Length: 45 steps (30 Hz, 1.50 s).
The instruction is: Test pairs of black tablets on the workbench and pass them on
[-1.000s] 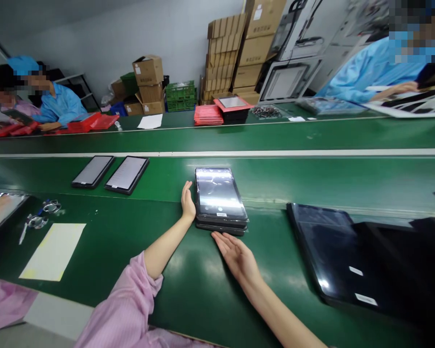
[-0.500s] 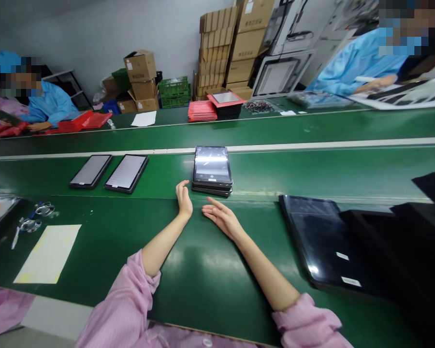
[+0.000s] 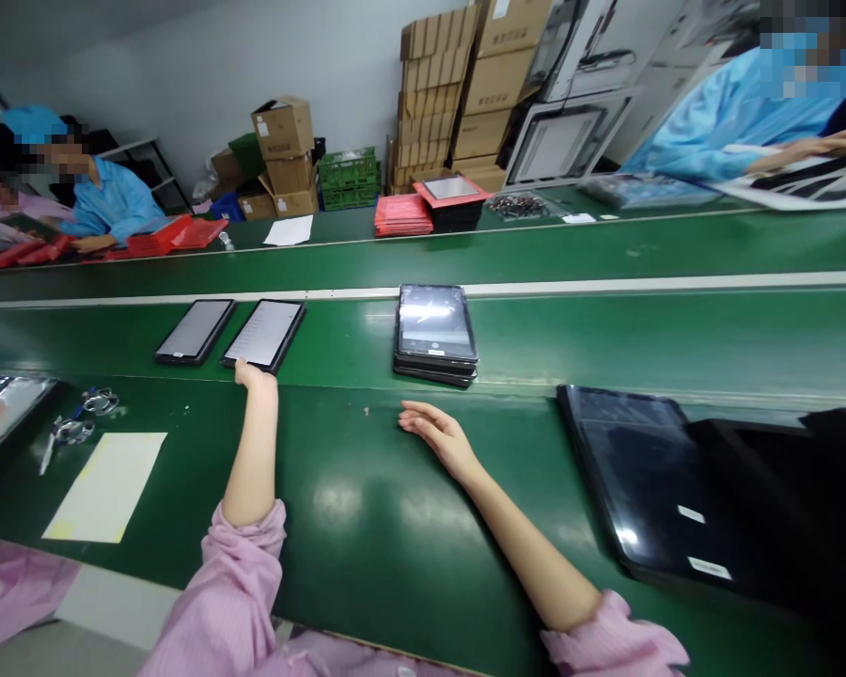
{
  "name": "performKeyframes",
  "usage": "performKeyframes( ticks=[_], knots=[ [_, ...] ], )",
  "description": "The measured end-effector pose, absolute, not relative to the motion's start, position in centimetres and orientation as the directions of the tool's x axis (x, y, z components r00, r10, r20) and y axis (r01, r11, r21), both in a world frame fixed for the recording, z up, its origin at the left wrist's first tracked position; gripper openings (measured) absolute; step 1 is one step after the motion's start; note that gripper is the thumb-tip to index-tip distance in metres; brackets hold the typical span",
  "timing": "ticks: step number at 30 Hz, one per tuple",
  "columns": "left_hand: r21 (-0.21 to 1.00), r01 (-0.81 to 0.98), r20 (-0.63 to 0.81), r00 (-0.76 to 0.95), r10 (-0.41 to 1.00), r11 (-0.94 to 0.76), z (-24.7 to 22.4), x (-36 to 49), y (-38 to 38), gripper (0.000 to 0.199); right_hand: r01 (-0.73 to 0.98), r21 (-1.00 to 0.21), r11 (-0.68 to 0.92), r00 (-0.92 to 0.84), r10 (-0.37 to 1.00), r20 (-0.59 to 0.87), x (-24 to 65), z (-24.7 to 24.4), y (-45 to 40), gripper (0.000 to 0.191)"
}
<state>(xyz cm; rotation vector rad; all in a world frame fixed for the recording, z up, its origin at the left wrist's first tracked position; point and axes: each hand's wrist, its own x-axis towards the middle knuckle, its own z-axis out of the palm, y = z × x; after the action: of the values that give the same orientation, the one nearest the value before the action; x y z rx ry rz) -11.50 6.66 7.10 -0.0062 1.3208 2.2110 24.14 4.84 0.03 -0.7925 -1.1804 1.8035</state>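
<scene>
flat tablet [image 3: 264,334] on green belt [image 3: 606,338]

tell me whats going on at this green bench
A person in pink sleeves reaches the left hand to the near edge of a tablet, one of two lying side by side. The right hand rests open on the green bench, just short of a stack of tablets. Other people work across the line.

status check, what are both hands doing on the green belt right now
Left hand open, fingertips at near edge of lit flat black tablet. Right hand open, empty, resting on green belt short of stacked black tablets. Nothing between.
</scene>
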Motion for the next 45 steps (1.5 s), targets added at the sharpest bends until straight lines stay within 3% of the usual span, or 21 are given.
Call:
performKeyframes(
  ticks=[6,12,17,21,24,27,32,35,37,39,41,43,45],
  knots=[
    [0.7,-0.591,-0.341,-0.77,0.539,-0.401,7.2,-12.7,5.9,0.05,-0.312,-0.918,-0.243,-0.455,0.887,-0.08,24.1,0.3,4.8,0.042],
    [0.57,-0.793,-0.574,-0.572,0.586,-0.216,6.8,-13.1,6.2,0.051,-0.354,-0.887,-0.295,-0.447,0.887,-0.117,24.1,0.5,4.9,0.044],
    [0.5,-0.866,-0.672,-0.408,0.617,-0.028,7.8,-10.3,7.0,0.026,-0.372,-0.875,-0.309,-0.447,0.886,-0.123,24.1,0.8,4.8,0.044],
    [0.427,-0.899,-0.678,-0.247,0.692,0.097,8.5,-3.8,7.3,0.038,-0.39,-0.861,-0.327,-0.442,0.887,-0.137,24.0,1.0,4.8,0.046],
    [0.361,-0.918,-0.673,-0.132,0.727,0.167,9.0,2.3,6.1,0.046,-0.396,-0.877,-0.272,-0.343,0.93,-0.134,24.5,0.9,5.3,0.043],
    [0.267,-0.923,-0.712,0.005,0.702,0.277,9.1,8.1,2.9,0.044,-0.335,-0.936,-0.105,-0.123,0.99,-0.068,26.0,0.5,6.5,0.035],
    [0.107,-0.869,-0.813,0.203,0.546,0.483,7.6,15.5,-5.9,0.033,-0.205,-0.976,0.078,0.097,0.993,0.059,28.6,-0.1,8.2,0.026],
    [-0.038,-0.631,-0.82,0.463,0.337,0.775,7.5,17.2,-10.4,0.022,-0.146,-0.983,0.11,0.109,0.99,0.094,28.9,-0.2,8.4,0.023],
    [0.002,-0.417,-0.72,0.63,0.291,0.909,8.9,17.0,-11.6,0.023,-0.108,-0.987,0.12,0.095,0.989,0.11,28.8,-0.3,8.3,0.023],
    [0.139,-0.391,-0.589,0.706,0.393,0.91,11.0,15.6,-10.8,0.031,-0.09,-0.989,0.119,0.084,0.99,0.111,28.8,-0.3,8.2,0.023],
    [0.264,-0.601,-0.5,0.584,0.64,0.755,13.2,12.9,-8.1,0.034,-0.099,-0.989,0.109,0.087,0.991,0.1,28.8,-0.3,8.2,0.023],
    [0.393,-0.807,-0.465,0.238,0.853,0.44,14.4,8.6,-4.1,0.03,-0.113,-0.989,0.1,0.093,0.992,0.089,28.8,-0.4,8.3,0.023],
    [0.494,-0.864,-0.462,-0.165,0.872,0.098,14.4,2.8,0.0,0.026,-0.115,-0.989,0.096,0.09,0.992,0.086,28.9,-0.4,8.3,0.023]
  ],
)
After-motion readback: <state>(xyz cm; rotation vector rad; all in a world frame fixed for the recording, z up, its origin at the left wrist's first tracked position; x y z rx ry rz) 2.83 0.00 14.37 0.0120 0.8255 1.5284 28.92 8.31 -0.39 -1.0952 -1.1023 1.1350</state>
